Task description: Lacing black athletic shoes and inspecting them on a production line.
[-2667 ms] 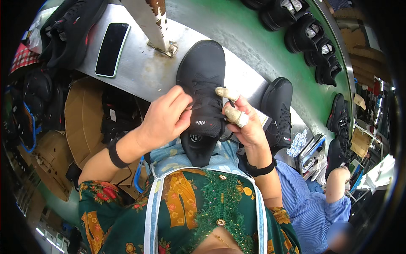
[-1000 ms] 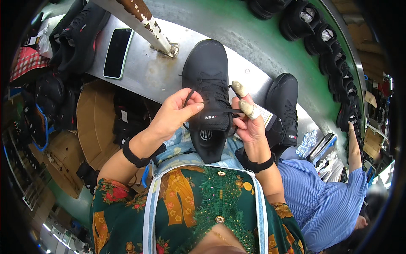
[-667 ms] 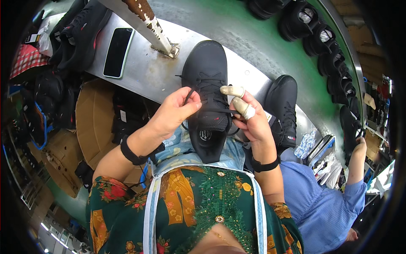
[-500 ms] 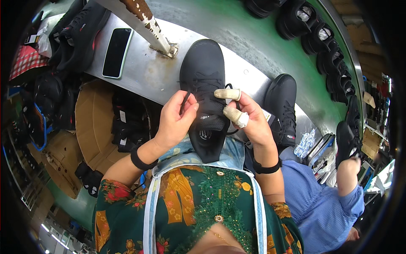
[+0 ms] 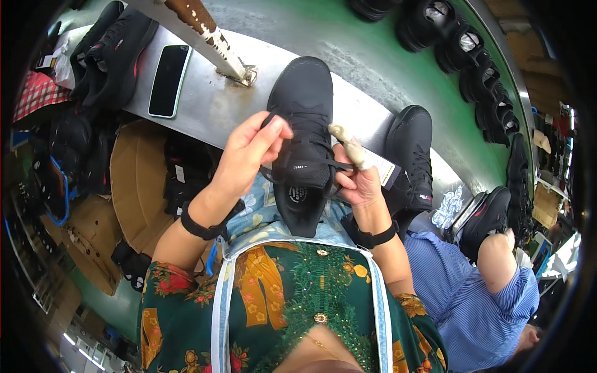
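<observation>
A black sneaker lies toe-away on the steel bench, its heel over my lap. My left hand pinches a black lace end at the shoe's left side. My right hand, with taped fingertips, grips the lace on the right side of the tongue. The lace runs taut across the eyelets between both hands.
A second black sneaker lies right of mine. A black phone rests on the bench near a rusty post. More black shoes sit at far left and along the green belt. A person in a blue shirt works at my right.
My left hand has lifted and moved out to the left, pulling the lace end away from the shoe. My right hand has shifted slightly lower on the lace.
</observation>
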Available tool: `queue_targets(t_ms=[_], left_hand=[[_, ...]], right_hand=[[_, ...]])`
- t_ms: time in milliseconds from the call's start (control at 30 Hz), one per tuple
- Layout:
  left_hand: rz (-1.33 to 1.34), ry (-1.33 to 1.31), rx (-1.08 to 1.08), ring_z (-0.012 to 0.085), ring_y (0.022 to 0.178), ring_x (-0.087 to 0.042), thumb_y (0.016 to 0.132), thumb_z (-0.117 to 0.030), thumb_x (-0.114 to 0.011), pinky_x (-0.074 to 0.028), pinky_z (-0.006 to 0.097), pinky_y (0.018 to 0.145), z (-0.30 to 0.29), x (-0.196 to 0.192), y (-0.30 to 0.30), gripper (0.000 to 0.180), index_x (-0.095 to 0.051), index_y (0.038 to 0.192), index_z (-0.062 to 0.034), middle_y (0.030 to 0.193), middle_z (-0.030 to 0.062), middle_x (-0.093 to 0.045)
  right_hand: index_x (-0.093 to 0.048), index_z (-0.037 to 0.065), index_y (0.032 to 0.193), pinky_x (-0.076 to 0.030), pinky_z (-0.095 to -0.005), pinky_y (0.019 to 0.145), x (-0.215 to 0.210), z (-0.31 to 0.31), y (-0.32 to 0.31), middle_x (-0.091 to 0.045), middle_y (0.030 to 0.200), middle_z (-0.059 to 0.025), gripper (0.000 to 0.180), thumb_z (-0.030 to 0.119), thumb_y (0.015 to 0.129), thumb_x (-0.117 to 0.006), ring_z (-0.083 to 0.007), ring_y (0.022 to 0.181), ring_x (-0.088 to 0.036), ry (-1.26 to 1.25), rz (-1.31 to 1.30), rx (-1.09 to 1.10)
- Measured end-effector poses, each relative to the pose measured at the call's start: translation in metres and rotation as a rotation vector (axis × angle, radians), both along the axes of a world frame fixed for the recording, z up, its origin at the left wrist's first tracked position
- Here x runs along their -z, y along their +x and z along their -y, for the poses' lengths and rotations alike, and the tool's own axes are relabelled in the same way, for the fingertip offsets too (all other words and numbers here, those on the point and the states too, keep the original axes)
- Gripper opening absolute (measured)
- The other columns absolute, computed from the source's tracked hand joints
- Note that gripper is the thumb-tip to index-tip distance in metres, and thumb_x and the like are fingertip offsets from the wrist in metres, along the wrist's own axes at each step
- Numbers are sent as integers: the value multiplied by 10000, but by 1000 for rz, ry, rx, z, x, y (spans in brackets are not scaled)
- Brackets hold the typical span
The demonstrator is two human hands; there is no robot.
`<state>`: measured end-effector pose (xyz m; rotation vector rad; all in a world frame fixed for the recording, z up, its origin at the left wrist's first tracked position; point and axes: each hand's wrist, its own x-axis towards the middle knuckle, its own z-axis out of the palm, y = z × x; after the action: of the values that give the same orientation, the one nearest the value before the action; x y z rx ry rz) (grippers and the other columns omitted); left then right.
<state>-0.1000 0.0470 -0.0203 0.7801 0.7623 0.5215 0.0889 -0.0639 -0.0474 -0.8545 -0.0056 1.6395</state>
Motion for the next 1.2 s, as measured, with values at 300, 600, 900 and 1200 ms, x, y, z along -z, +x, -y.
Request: queue_targets(t_ms=[300, 600, 900, 1200], left_hand=[[-263, 838, 787, 262, 748, -580, 838, -151, -580, -446, 326, 662, -30, -19, 59, 185, -595, 883, 28, 804, 157, -572], [-419, 904, 860, 266, 634, -543, 777, -198, -665, -428, 354, 598, -19, -15, 67, 241, -543, 764, 9, 695, 138, -549], [-458, 861, 735, 164, 542, -518, 871, -221, -567, -403, 286, 506, -13, -2, 74, 219, -556, 795, -16, 647, 80, -527], [-195, 123, 109, 17, 534, -353, 938, -241, -497, -277, 173, 480, -5, 3, 4, 225, -562, 844, -46, 718, -22, -496]], right_hand=[[-495, 75, 1248, -195, -143, 403, -22, 2, -2, -522, 766, 30, 397, 178, 871, -561, 15, 510, -306, -38, 269, 21], [-510, 67, 1229, -224, -144, 441, -37, 4, -6, -462, 705, 84, 331, 175, 916, -505, 6, 534, -320, -192, 511, 168], [-456, -64, 1218, -190, -203, 350, -152, 69, 4, -334, 537, 77, 434, 255, 926, -478, -14, 402, -270, 247, 301, 30], [-519, 75, 1223, -412, -199, 682, -49, 13, 2, -544, 838, 4, 352, 48, 872, -525, -58, 767, -488, -82, 1199, -76]])
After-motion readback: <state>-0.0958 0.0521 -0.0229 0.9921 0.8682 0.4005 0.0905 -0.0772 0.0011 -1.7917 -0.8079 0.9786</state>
